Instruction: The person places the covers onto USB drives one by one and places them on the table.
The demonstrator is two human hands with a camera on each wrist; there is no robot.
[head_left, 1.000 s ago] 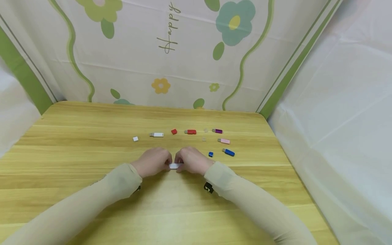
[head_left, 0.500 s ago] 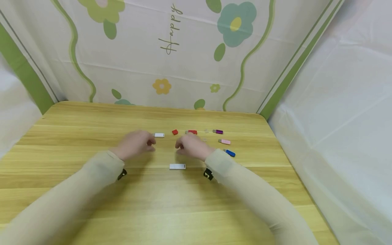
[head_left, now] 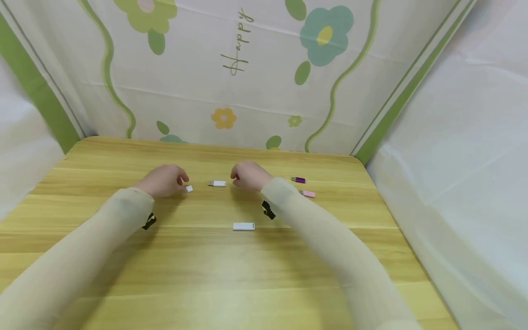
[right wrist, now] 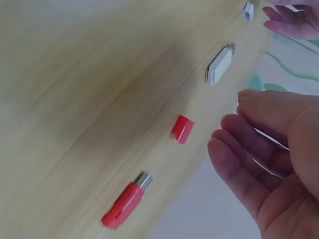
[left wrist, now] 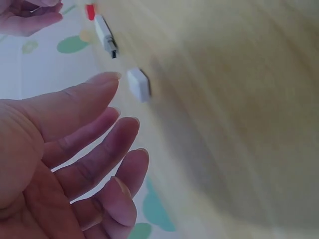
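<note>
1. Fingers of the left hand (head_left: pixel 162 181): bent, moderately wide, holding nothing.
2. White cap (head_left: pixel 189 188): on the surface (head_left: pixel 206 275), just beside the left thumb tip; small gap visible from the left wrist.
3. Uncapped white stick (head_left: pixel 219 183): lying flat between the hands, metal connector toward the white cap.
4. Second white stick (head_left: pixel 244 226): nearer the person, lying crosswise.
5. Right hand (head_left: pixel 249 175): fingers loosely curved, narrow gap to thumb, holding nothing.
6. Red cap (right wrist: pixel 183 129): near the right fingers, apart from them; hidden in the head view.
7. Red stick (right wrist: pixel 123 205): beyond the red cap, connector facing it.
8. Purple stick (head_left: pixel 299 180): right of the right hand, connector leftward.
9. Pink stick (head_left: pixel 308 194): nearer the person than the purple stick, seen just beside the right sleeve (head_left: pixel 326 238).
</note>
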